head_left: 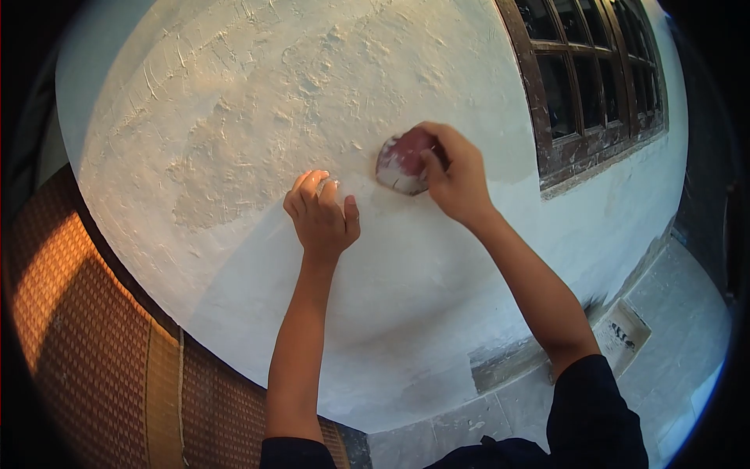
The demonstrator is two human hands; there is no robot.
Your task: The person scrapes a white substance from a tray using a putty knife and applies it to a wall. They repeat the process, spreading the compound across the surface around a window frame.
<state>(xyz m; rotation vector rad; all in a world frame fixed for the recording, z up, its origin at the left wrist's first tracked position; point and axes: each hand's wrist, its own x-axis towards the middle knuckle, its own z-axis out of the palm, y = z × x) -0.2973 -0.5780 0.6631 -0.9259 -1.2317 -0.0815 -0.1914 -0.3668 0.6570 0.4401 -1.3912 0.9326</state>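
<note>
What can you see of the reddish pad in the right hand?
The reddish pad is a small, rounded, flat piece, dark red with whitish dust or plaster along its lower edge. It looks like an abrasive or sponge block; the material is unclear. The right hand grips it from the right, fingers over its top, pressing it flat against the rough white wall.

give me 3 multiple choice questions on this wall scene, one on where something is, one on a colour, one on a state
1. Where is the window?
A. upper right of the hands
B. below the hands
C. far left

2. What colour is the wall?
A. blue
B. white
C. green

3. What is the right hand doing?
A. hanging free
B. pressing a reddish pad to the wall
C. holding a cup

Answers: 1 A, its dark frame sits at the top right. 2 B, the rough plaster is white. 3 B, the fingers grip the pad against the wall, while the left hand rests on the wall beside it.
</note>
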